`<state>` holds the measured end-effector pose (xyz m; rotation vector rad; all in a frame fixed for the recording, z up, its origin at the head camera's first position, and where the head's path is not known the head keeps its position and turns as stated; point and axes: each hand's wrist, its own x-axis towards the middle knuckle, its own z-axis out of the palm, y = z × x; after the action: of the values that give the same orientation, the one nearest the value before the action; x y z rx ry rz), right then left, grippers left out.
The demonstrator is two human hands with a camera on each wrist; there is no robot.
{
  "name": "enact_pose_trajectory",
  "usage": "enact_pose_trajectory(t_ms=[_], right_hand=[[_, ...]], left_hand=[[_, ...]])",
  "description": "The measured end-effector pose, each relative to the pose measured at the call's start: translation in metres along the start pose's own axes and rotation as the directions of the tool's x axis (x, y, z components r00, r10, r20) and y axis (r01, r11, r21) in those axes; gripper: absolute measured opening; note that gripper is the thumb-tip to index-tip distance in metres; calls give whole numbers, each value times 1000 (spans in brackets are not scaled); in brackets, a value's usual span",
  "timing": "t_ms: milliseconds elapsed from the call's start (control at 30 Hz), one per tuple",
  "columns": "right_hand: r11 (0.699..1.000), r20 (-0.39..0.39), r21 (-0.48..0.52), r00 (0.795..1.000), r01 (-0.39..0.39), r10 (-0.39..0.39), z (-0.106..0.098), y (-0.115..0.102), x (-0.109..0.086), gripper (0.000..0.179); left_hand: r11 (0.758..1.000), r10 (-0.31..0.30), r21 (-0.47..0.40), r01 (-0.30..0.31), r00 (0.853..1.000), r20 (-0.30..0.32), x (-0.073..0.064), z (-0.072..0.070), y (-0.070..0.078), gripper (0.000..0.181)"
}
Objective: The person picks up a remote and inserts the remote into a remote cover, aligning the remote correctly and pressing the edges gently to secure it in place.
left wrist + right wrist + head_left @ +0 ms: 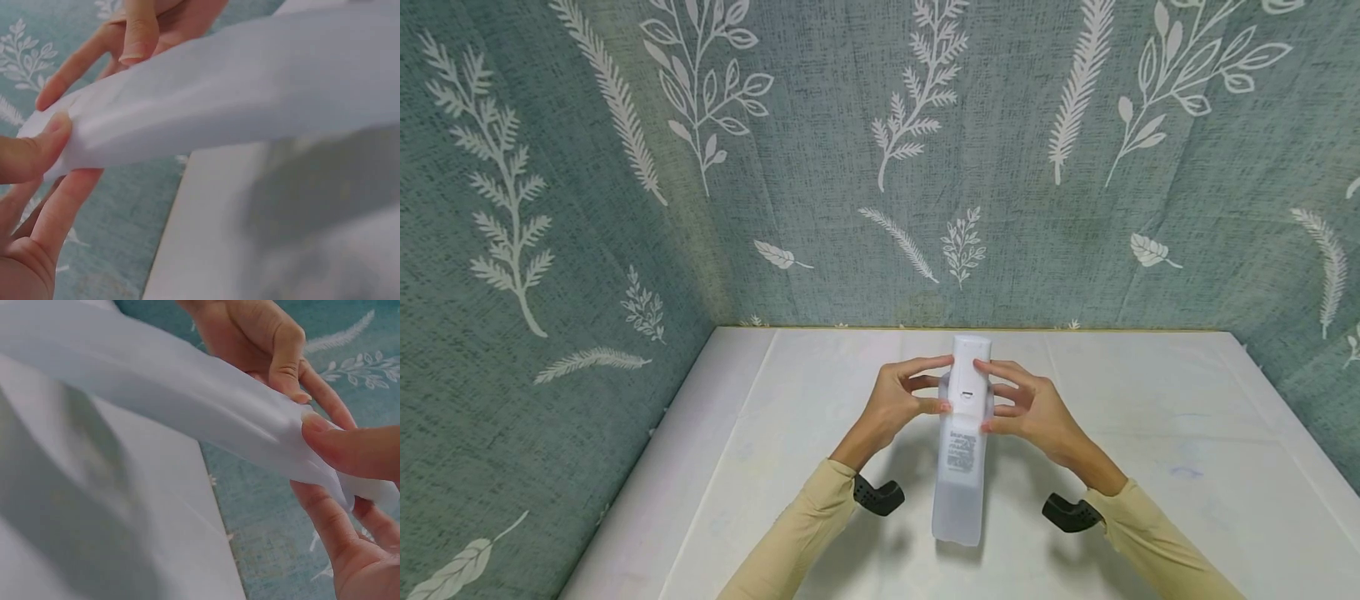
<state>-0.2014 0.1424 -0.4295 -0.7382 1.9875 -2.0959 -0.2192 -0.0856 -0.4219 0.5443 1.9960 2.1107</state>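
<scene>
A long, narrow white plastic device is held between both hands above the white table. Its upper end is opaque white with a small slot-like mark. Around its lower part lies a frosted, translucent cover or bag, with grey print showing on it; I cannot tell which. My left hand pinches the device's left edge near the top, thumb below and fingers above. From the other side my right hand grips the same stretch. In the right wrist view, the right thumb presses on the cover's upper end.
The white table runs back to a wall of green cloth with white leaf prints. Black wrist-worn devices, one on the left wrist and one on the right wrist, jut inward from cream sleeves.
</scene>
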Motion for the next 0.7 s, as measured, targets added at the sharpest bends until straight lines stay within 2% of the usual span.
enact_pose_trajectory(t_ms=[267,433,700], right_hand=[[1000,29,-24,999,17,-17,-4,-4,-1,90],[998,42,-43,999,36,-34,-5,-5,-2,89],[999,38,-40,999,33,-31,-4,-5,-3,90]], left_hand=[[1000,-14,8,13,996,90,1,3,10,70],[1000,11,13,-13,991,134,1,1,7,77],[1000,-11,1,11,992,122,-2,3,9,74]])
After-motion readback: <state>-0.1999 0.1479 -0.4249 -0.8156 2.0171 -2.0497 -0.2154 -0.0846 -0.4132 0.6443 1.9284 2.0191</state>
